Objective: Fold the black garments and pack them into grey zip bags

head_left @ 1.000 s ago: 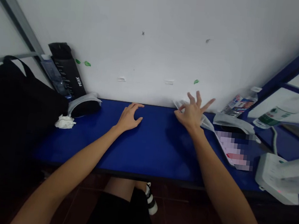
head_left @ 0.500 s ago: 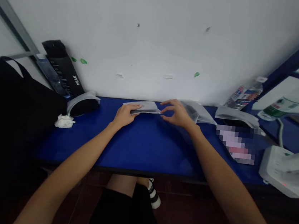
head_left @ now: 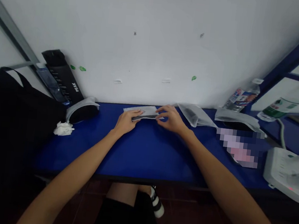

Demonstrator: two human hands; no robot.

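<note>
A flat, whitish frosted bag [head_left: 149, 111] with a dark strip along its front edge lies at the back of the blue desk. My left hand [head_left: 127, 121] grips its left part, thumb in front and fingers on top. At the bag's right end, my right hand [head_left: 172, 120] has its fingers curled and the thumb and fingertips closed on the edge. What is inside the bag is hard to make out. Just right of my right hand lies another frosted bag [head_left: 196, 115], which looks partly puffed open.
Left stand a black bag [head_left: 11, 110], a black PEAK box [head_left: 64, 77], a frosted bag with something black [head_left: 83, 111] and crumpled tissue [head_left: 64, 129]. Right are another frosted bag [head_left: 236, 117], bottles [head_left: 244, 96], a pixelated item [head_left: 238, 147] and a white power strip [head_left: 283, 167].
My right hand has moved slightly left, and its fingers have closed onto the bag's right end. The left hand keeps its hold. The view has tilted up slightly.
</note>
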